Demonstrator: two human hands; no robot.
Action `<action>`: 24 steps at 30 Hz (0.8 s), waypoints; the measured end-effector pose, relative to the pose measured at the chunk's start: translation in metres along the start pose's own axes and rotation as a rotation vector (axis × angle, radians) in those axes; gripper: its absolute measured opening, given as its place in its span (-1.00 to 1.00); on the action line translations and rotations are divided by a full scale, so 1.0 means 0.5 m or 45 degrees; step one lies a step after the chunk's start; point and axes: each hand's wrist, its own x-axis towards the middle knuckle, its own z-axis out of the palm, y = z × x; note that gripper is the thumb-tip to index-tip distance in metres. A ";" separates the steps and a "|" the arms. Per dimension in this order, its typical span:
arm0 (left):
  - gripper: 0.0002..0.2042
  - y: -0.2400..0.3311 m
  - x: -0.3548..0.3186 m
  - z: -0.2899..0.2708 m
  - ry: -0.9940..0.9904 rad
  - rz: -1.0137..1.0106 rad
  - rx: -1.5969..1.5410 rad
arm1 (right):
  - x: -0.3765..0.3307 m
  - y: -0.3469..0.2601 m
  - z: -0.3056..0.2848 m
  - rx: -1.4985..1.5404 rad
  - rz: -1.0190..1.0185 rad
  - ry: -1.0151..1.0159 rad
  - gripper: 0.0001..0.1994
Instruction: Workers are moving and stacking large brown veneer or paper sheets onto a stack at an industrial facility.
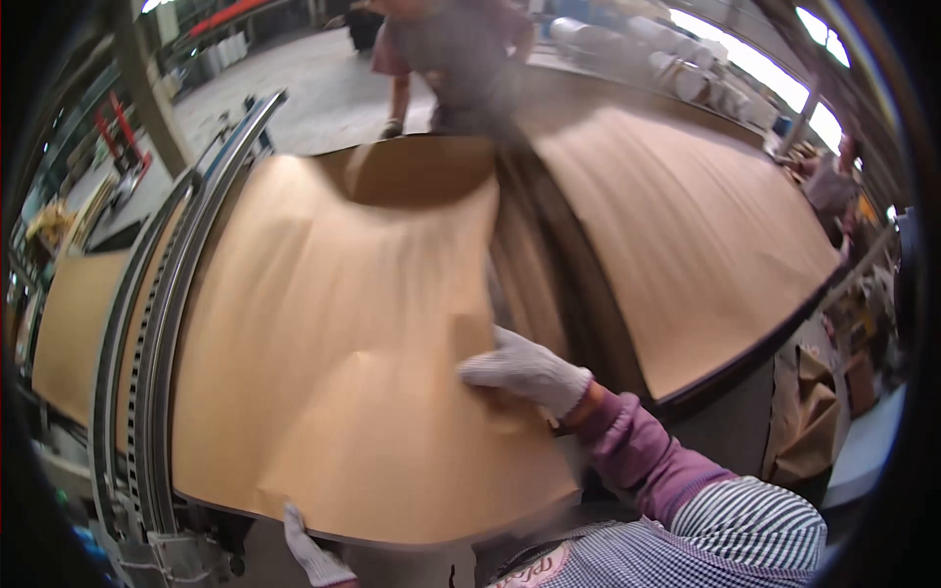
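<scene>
A large brown paper sheet point(323, 343) spreads before me, its far edge lifted and curled and its surface rippled. My right hand point(529, 372), in a pale knit glove, grips the sheet's right edge, with some fingers hidden. My left hand point(316, 557), gloved too, is at the near edge toward the left, where the paper puckers beside the fingertips. It seems to pinch that edge; the fingers under the sheet are hidden. To the right, a second stack of brown paper point(696, 245) lies past a dark gap.
A metal rail with a slotted strip point(162, 363) runs along the sheet's left side, with more brown paper point(78, 333) beyond it. Across the far edge stands a co-worker point(446, 69), blurred. Another person's gloved hand point(831, 186) is at the far right. Crumpled brown paper point(806, 416) hangs at the right.
</scene>
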 end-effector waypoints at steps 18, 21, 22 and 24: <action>-0.72 -0.224 -0.553 0.771 -0.746 0.461 -0.527 | -0.631 -0.345 -0.429 -0.947 -1.765 0.205 -0.51; -0.80 -0.222 -0.568 0.839 -1.035 0.447 -0.562 | -0.751 -0.317 -0.557 -0.928 -1.766 0.113 -0.52; -0.84 -0.210 -0.578 0.846 -1.171 0.389 -0.517 | -0.751 -0.323 -0.560 -0.909 -1.772 0.083 -0.53; -0.83 -0.229 -0.599 0.860 -1.113 0.415 -0.527 | -0.750 -0.328 -0.561 -0.905 -1.740 0.041 -0.54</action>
